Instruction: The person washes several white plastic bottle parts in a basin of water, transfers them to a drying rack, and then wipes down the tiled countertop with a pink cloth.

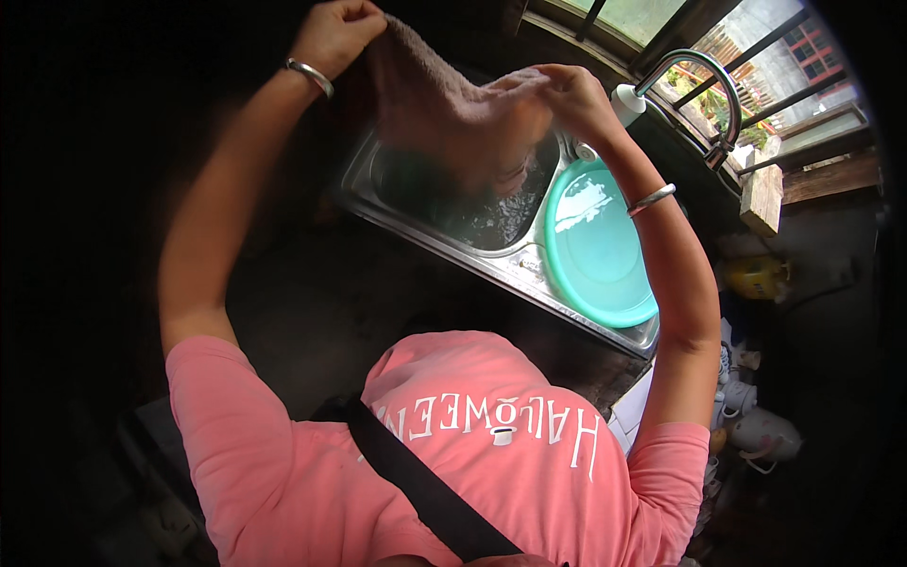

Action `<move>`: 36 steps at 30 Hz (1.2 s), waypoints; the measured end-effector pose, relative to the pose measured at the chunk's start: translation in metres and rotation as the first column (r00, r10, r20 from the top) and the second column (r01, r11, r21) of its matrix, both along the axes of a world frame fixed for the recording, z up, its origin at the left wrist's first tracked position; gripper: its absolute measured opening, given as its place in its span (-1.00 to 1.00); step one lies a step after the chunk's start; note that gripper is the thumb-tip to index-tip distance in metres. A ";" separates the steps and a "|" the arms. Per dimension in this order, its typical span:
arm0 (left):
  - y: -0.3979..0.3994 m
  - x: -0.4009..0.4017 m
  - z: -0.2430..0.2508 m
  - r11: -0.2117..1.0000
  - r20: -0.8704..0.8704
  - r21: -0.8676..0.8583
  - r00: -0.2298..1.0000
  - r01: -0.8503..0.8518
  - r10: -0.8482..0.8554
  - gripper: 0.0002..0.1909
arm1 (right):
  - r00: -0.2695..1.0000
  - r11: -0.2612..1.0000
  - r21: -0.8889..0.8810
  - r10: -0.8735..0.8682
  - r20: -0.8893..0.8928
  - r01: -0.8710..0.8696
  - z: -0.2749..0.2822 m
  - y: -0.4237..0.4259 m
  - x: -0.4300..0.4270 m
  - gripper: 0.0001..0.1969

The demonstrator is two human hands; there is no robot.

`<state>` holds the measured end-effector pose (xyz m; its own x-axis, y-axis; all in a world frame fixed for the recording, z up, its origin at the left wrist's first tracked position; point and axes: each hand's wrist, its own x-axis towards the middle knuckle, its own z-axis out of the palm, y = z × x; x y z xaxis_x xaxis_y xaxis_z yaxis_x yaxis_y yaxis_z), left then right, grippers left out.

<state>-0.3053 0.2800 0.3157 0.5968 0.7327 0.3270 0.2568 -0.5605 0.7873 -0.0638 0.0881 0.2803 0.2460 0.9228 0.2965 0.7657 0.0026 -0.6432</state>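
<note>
A pinkish-grey cloth [453, 99] hangs stretched between my two raised hands, its lower part blurred. At the upper left, my left hand [340, 35] pinches one corner of it. My right hand [577, 96] grips the other end, bunched in the fingers. Beneath the cloth is a stainless steel sink [528, 266] whose left basin [460, 220] is dark and holds water. In the right side of the sink sits a turquoise plastic basin [602, 248] with water in it, partly covered by my right forearm.
A curved chrome faucet [733, 92] rises at the back right, before a barred window [758, 81]. A wooden block [764, 195] juts below the sill. To the right stand a yellow container [755, 276], a pale kettle-like vessel [765, 434] and several cups.
</note>
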 end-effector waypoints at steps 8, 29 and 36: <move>-0.014 -0.012 -0.053 0.969 -0.051 -0.190 0.988 -0.154 0.147 -0.93 | 0.828 0.986 -0.054 0.105 -0.551 -0.160 0.005 -0.001 -0.005 -0.79; -0.047 0.060 0.010 0.875 0.160 -0.472 0.986 0.106 -0.034 -0.94 | 0.970 0.825 -0.538 -0.050 0.237 0.174 -0.045 0.003 -0.047 -0.70; -0.027 0.037 -0.046 0.750 0.124 -0.662 0.984 -0.015 0.130 -0.96 | 0.615 0.988 -0.095 0.000 -0.788 -0.122 -0.021 -0.009 -0.024 -0.80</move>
